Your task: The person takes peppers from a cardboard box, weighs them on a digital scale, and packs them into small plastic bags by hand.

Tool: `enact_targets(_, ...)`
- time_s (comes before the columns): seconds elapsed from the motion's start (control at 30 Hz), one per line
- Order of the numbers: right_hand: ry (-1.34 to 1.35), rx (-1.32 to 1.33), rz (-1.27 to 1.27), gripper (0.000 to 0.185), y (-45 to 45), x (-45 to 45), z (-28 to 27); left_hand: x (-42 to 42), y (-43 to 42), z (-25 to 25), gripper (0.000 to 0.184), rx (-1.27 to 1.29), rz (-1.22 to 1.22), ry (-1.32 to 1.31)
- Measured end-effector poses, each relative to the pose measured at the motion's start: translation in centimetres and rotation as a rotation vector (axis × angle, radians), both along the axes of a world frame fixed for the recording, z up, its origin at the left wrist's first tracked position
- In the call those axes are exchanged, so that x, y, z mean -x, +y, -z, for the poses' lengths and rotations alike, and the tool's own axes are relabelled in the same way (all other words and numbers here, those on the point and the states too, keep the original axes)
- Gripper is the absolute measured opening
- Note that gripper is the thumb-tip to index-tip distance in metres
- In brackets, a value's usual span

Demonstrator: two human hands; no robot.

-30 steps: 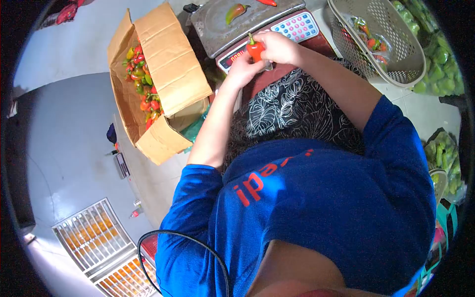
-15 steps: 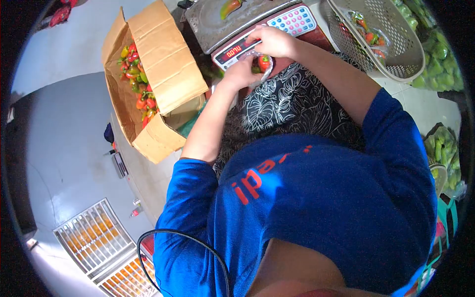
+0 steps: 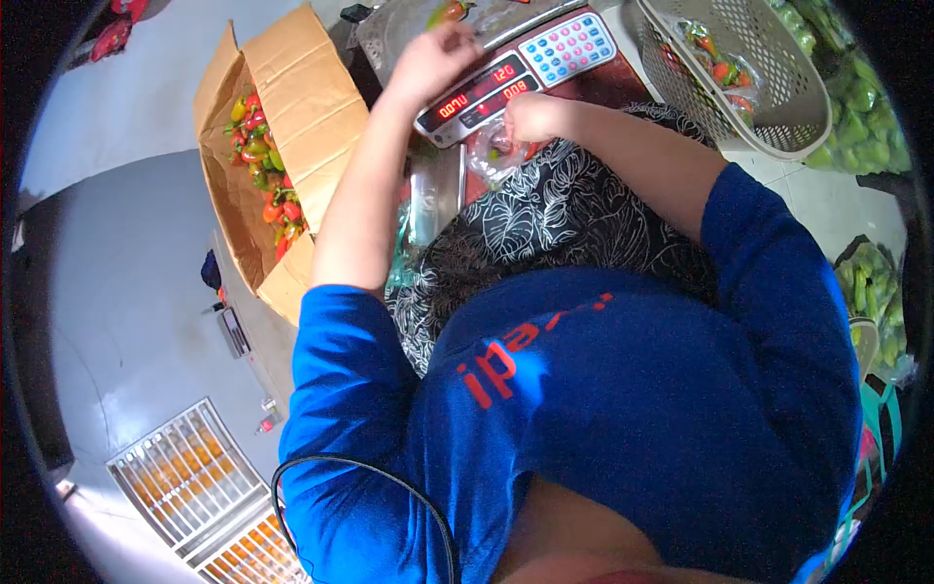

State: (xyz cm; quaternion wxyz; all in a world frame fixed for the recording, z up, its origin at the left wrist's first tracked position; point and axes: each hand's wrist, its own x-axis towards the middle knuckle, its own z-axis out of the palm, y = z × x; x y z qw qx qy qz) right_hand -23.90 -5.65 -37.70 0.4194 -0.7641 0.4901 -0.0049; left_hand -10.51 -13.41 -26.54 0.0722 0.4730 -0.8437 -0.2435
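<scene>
My left hand (image 3: 438,64) is stretched over the metal platform (image 3: 394,41) of a digital scale, its partly bent fingers apart just below an orange-green pepper (image 3: 449,14). Nothing shows in that hand. Lower down, my right hand (image 3: 533,119) grips the upper edge of a clear plastic bag (image 3: 494,162), fingers closed. Some red and green of peppers shows through the bag, partly hidden by the hand. Between the hands lies the scale's panel, with lit red digits (image 3: 503,74) and a keypad (image 3: 569,47).
An open cardboard box (image 3: 302,83) of red, orange and green peppers (image 3: 258,151) stands at the left. At the right is a perforated plastic basket (image 3: 793,83) with bagged peppers (image 3: 728,73). Bags of green vegetables (image 3: 856,122) lie beyond it. Patterned black fabric (image 3: 545,209) covers my lap.
My left hand has let go of the plastic bag and moved up and left onto the scale platform. My right hand has come down from the display to the bag's edge, uncovering more digits.
</scene>
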Motion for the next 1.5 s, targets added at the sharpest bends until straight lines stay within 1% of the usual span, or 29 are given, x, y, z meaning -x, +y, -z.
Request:
enact_targets(0.03,0.019,0.062,-0.007,0.017,-0.4,-0.4,1.5,0.2,-1.5,-0.1,0.043,0.087,-0.033,0.060)
enact_targets(0.07,-0.012,0.049,0.057,0.017,-1.2,-0.7,3.0,0.6,-2.8,-0.1,0.044,0.243,-0.031,-0.026)
enact_targets(0.1,-0.007,0.082,0.038,0.017,-1.0,-0.3,2.2,0.8,-4.1,0.1,0.045,0.398,-0.029,-0.112)
enact_targets(0.13,-0.002,0.113,0.019,0.017,-0.5,0.3,0.7,0.7,-5.0,0.3,0.050,0.504,0.059,-0.155)
enact_targets(0.17,0.000,0.143,0.000,0.017,-0.1,0.6,-0.3,0.7,-5.8,0.7,0.052,0.473,0.045,-0.210)
enact_targets(0.23,0.019,0.261,-0.211,0.017,-0.3,0.4,0.4,0.7,-6.9,1.9,0.054,0.408,0.024,-0.321)
enact_targets(0.27,0.010,0.127,-0.127,0.018,-0.2,0.2,0.8,0.7,-7.2,2.7,0.055,0.334,0.016,-0.346)
enact_targets(0.37,-0.097,-0.208,0.088,0.015,0.5,0.0,0.2,1.7,-5.2,1.9,0.053,0.336,-0.024,-0.386)
enact_targets(0.4,-0.167,-0.348,0.145,0.013,0.5,0.3,0.2,2.1,-4.0,1.4,0.050,0.384,-0.002,-0.358)
enact_targets(0.43,-0.239,-0.489,0.200,0.012,0.5,0.3,0.5,2.3,-2.5,1.2,0.050,0.410,0.014,-0.218)
enact_targets(0.5,-0.237,-0.171,0.052,0.015,1.1,0.7,1.4,2.5,-0.1,1.0,0.049,0.456,0.040,0.057)
enact_targets(0.53,-0.236,-0.008,-0.020,0.018,1.3,1.0,2.0,2.4,1.1,1.4,0.042,0.533,0.068,0.244)
enact_targets(0.57,-0.159,-0.064,-0.104,0.024,0.4,0.0,2.3,1.9,2.9,1.8,0.045,0.195,-0.035,0.334)
enact_targets(0.6,-0.083,-0.116,-0.194,0.031,-0.5,-1.0,2.6,1.6,5.0,2.0,0.045,0.029,-0.098,0.432)
enact_targets(0.63,0.025,-0.116,-0.224,0.030,-0.1,-1.0,1.6,1.1,6.9,2.8,0.044,-0.136,-0.164,0.528)
enact_targets(0.7,0.245,-0.101,-0.285,0.029,0.7,-0.4,-1.7,-0.9,9.8,5.6,0.043,-0.180,-0.175,0.478)
enact_targets(0.73,0.224,-0.073,-0.315,0.021,0.7,-0.3,-1.5,-1.6,11.4,5.6,0.044,-0.121,-0.137,0.362)
enact_targets(0.8,0.300,-0.009,-0.309,0.016,0.7,-0.4,-1.5,-3.4,13.1,6.7,0.046,-0.012,-0.060,0.158)
enact_targets(0.83,0.338,0.022,-0.306,0.015,0.8,-0.3,-1.3,-4.2,13.8,7.4,0.045,0.116,-0.001,0.084)
enact_targets(0.9,0.254,-0.024,-0.207,0.014,1.1,-0.2,-0.9,-5.3,15.0,8.3,0.047,0.329,0.024,0.009)
enact_targets(0.97,0.214,-0.023,-0.163,0.015,1.4,-0.2,-1.6,-5.7,15.6,8.9,0.045,0.279,0.009,0.031)
enact_targets(1.0,0.208,0.061,-0.179,0.015,1.5,-0.4,-1.2,-5.7,15.7,8.8,0.044,0.257,0.004,0.042)
enact_targets(1.07,0.166,0.294,-0.302,0.014,0.9,-0.8,1.2,-5.1,15.7,7.7,0.043,0.128,0.005,-0.197)
enact_targets(1.1,0.146,0.409,-0.361,0.014,1.0,-0.8,0.6,-4.9,15.7,7.2,0.043,0.061,0.005,-0.316)
enact_targets(1.17,0.116,0.371,-0.363,0.011,1.2,-0.6,-0.4,-5.3,15.4,6.9,0.036,0.132,0.054,-0.320)
enact_targets(1.23,0.091,0.324,-0.308,0.010,2.5,0.6,-4.6,-5.4,14.8,5.9,0.034,0.157,0.047,-0.331)
enact_targets(1.27,0.080,0.367,-0.286,0.010,2.9,1.2,-5.7,-5.1,14.6,4.4,0.032,0.197,0.038,-0.292)
enact_targets(1.4,-0.007,0.518,-0.223,0.012,3.3,4.1,-7.9,-4.2,13.4,-0.1,0.047,0.287,0.026,-0.092)
enact_targets(1.5,-0.105,0.559,-0.100,0.016,3.2,5.0,-7.8,-2.8,11.0,-2.5,0.030,0.196,-0.020,0.140)
